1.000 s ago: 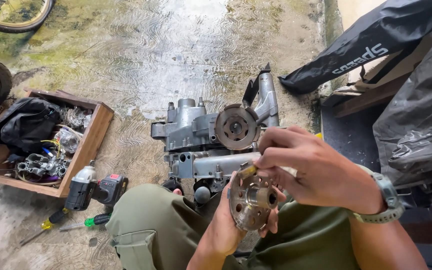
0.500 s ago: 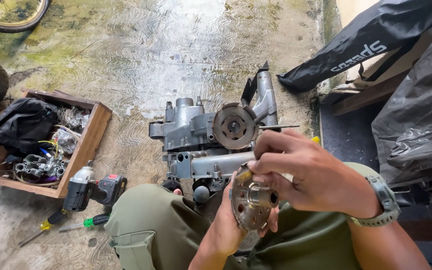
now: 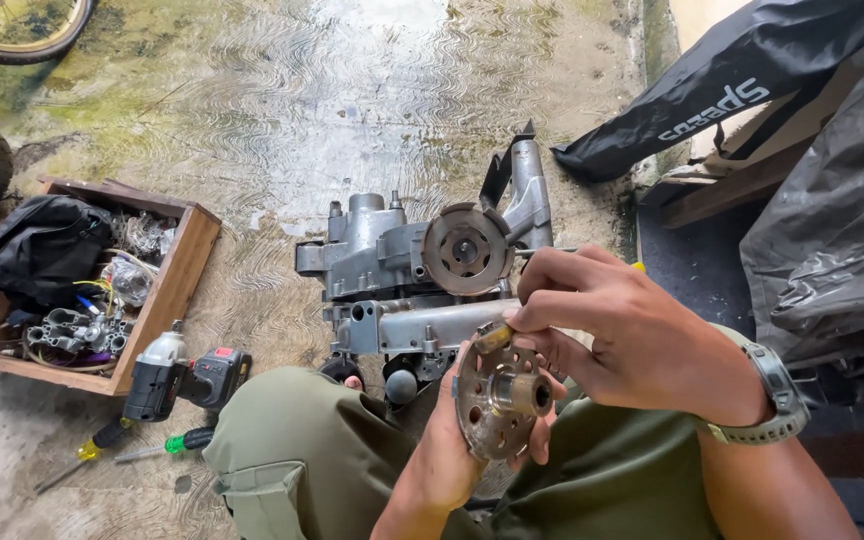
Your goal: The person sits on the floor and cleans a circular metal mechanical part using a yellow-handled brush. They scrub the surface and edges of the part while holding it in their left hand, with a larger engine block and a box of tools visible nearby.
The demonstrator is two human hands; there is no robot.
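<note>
- Setting: wet, stained concrete floor (image 3: 252, 110), bicycle wheel at far left edge; person seated, knees in olive trousers (image 3: 302, 450) at the near edge.
- Left hand (image 3: 452, 455) closed under a round perforated metal hub plate (image 3: 500, 395), holding it up over the lap, near centre.
- Right hand (image 3: 632, 340) pinched shut on a small brass-coloured piece (image 3: 493, 337) at the plate's upper rim; a slim rod or tool tip (image 3: 542, 251) shows past the knuckles, possibly a screwdriver.
- Change over the last second: the plate sits a touch lower and more face-on; right hand has drawn closer over its rim. Work on the plate reads as continuing, not finished.
- Grey engine casing (image 3: 402, 270) lies on the floor just beyond the hands.
- Left: wooden tray (image 3: 187, 270) of parts, cordless impact driver (image 3: 177, 375), green-handled screwdriver (image 3: 177, 443).
- Hidden: right fingertips cover the contact point; plate's back face and the rod's handle unseen.
</note>
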